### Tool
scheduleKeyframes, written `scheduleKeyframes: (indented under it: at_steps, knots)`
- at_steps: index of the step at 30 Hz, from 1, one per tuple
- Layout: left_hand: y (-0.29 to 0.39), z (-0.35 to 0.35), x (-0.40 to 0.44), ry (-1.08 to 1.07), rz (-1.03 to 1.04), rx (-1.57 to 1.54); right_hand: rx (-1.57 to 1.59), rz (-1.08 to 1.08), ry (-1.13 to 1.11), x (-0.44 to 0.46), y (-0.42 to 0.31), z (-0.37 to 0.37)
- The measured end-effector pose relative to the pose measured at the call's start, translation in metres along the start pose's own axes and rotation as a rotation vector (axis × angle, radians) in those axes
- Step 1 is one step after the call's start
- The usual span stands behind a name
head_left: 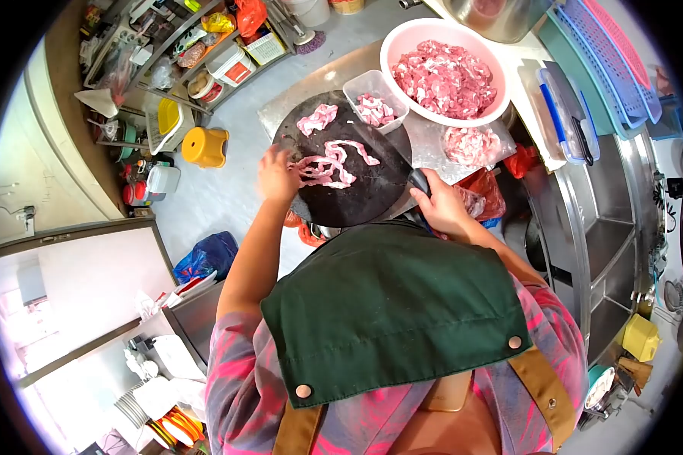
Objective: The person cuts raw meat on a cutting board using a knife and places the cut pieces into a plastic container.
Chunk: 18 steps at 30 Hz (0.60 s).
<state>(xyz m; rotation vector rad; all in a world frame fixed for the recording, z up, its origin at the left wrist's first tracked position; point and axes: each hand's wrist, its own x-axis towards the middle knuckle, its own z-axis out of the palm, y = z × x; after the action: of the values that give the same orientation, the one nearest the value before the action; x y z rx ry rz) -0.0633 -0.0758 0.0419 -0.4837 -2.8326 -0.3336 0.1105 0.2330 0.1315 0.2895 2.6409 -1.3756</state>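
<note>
The left hand (278,174) is at nine o'clock on the round board (353,206), by the ends of the long meat strips (334,158). Its fingers are blurry, so I can't tell if they pinch the meat. The strips lie near the middle of the board. At four o'clock, the right hand (442,203) has its fingers wrapped around the knife (417,178). A small lump (316,119) sits at eleven o'clock. The tub (376,108) of meat sits at one o'clock.
</note>
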Motion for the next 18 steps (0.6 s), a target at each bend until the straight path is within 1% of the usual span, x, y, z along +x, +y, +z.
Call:
scheduleKeyframes:
  at_steps: [1, 3, 6, 9, 10, 13, 14, 17, 18]
  knots:
    - [0.006, 0.007, 0.004, -0.042, 0.059, -0.166, -0.032, 0.014, -0.038, 0.001, 0.002, 0.002]
    - [0.026, 0.016, 0.008, -0.322, -0.074, -0.454, -0.100, 0.042, -0.113, 0.002, 0.012, 0.010]
    - [0.051, 0.018, 0.009, -0.448, -0.038, -0.159, -0.134, 0.085, -0.133, 0.004, 0.019, 0.019]
    - [0.043, 0.025, 0.006, -0.674, 0.042, -0.002, -0.164, 0.092, -0.114, 0.006, 0.030, 0.025]
    - [0.043, 0.013, 0.005, -0.644, 0.149, -0.008, -0.166, 0.088, -0.108, 0.005, 0.028, 0.023]
    - [0.047, -0.033, 0.015, -0.754, 0.015, -0.353, -0.173, 0.113, -0.111, 0.004, 0.034, 0.022]
    - [0.022, -0.010, 0.010, -0.788, -0.060, -0.778, -0.177, 0.123, -0.118, 0.004, 0.036, 0.021]
    - [0.014, -0.037, 0.019, -0.838, -0.192, -1.024, -0.221, 0.138, -0.153, 0.005, 0.033, 0.012]
    - [0.012, -0.035, 0.016, -0.802, -0.207, -1.147, -0.222, 0.123, -0.149, 0.005, 0.033, 0.011]
